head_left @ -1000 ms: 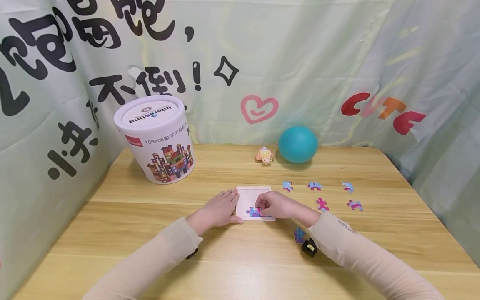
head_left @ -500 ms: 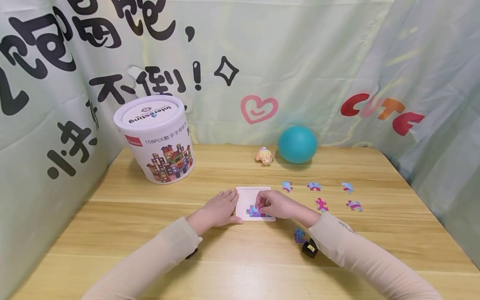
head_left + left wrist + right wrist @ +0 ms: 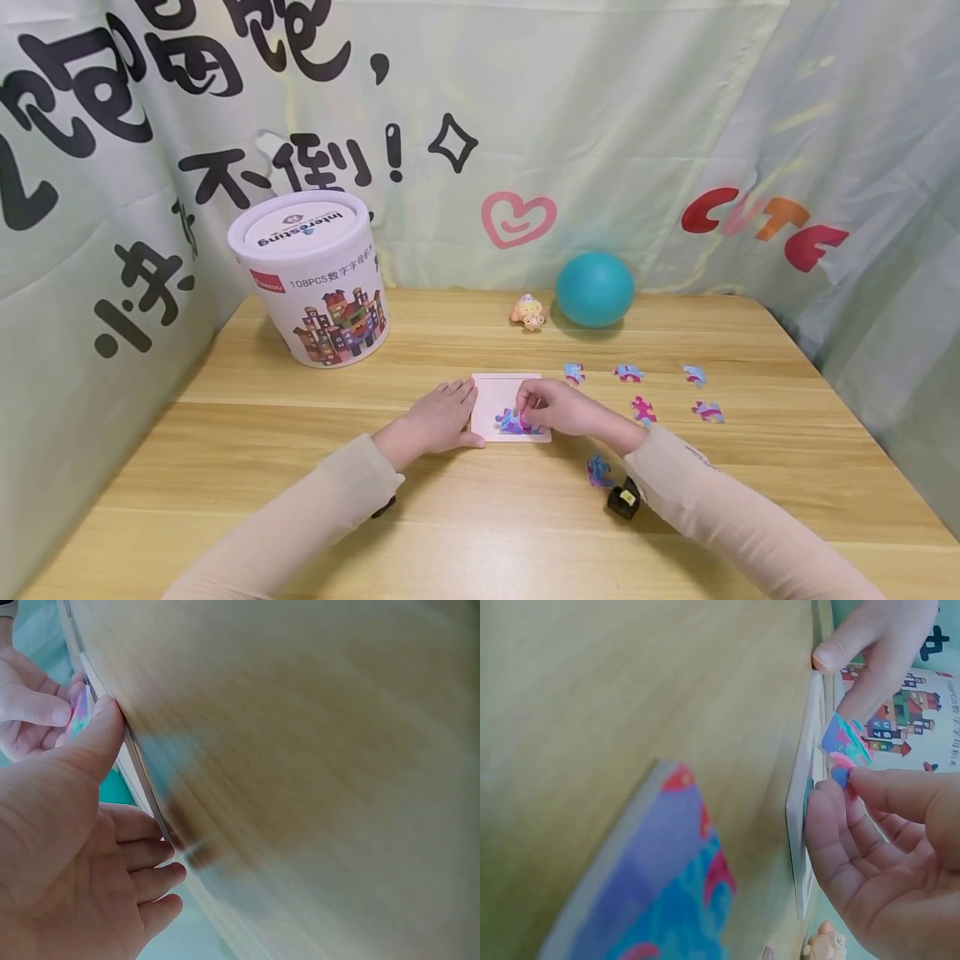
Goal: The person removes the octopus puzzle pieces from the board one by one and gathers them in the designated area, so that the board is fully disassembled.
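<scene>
A small white puzzle tray [image 3: 495,392] lies flat on the wooden table. My left hand [image 3: 438,417] rests at its left side, fairly straight fingers and thumb touching the edge. Over the tray's lower part, my right hand [image 3: 558,408] pinches a blue, purple and pink jigsaw piece [image 3: 846,741] between thumb and fingers. The right wrist view shows this piece tilted up from the tray. Fingers partly hide it and whatever lies beneath. Another jigsaw piece [image 3: 599,471], blue and purple, lies on the table near my right wrist.
Several loose jigsaw pieces [image 3: 643,408] lie to the right of the tray. A white lidded tub [image 3: 315,283] stands at the back left. A small figurine [image 3: 528,312] and a teal ball [image 3: 596,290] sit along the back, before a printed curtain [image 3: 630,100].
My right hand has shifted slightly to the right and up. The piece in its fingers has turned and tilted a little over the tray. My left hand stays put.
</scene>
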The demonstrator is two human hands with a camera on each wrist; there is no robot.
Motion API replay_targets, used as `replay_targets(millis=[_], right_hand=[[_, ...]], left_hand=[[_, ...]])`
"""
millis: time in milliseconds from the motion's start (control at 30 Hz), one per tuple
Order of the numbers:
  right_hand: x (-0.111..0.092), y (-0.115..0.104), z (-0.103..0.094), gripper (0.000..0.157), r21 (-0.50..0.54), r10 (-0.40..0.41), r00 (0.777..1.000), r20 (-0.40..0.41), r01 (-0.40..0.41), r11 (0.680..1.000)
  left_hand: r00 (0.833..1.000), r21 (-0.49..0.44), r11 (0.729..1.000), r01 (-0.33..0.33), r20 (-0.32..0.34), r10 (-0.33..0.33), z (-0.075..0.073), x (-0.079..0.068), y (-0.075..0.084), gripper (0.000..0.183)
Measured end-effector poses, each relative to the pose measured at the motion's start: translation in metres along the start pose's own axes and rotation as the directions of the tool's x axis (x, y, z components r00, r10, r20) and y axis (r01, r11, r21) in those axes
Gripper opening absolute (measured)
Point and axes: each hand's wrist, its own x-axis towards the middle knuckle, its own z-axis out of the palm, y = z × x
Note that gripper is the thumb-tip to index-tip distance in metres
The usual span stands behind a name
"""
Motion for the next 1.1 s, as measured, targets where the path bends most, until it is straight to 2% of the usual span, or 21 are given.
replay_targets(millis=[333,700,967,1100], right_hand=[[-0.025,0.004,-0.021,0.005,0.107,-0.018,1.000,-0.013,0.019,0.994],[-0.071,0.018,-0.051,0.002,0.072,-0.025,0.997,-0.067,0.030,0.997],[-0.107,0.032,-0.066,0.007,0.093,0.017,0.998,-0.065,-0.011,0.996],[-0.122,0.041,-0.071,0.008,0.090,0.078,0.996,-0.038,-0.074,0.993]], left_hand=[[1.000,0.013,1.000,-0.009,0.002,0.009,0.001,0.000,-0.001,0.083],[1.000,0.012,1.000,-0.014,-0.007,0.014,0.003,0.001,-0.001,0.083],[1.000,0.010,1.000,-0.010,0.002,0.010,0.001,0.001,-0.001,0.082],[1.000,0.007,1.000,-0.011,0.001,0.011,0.001,0.000,-0.001,0.083]])
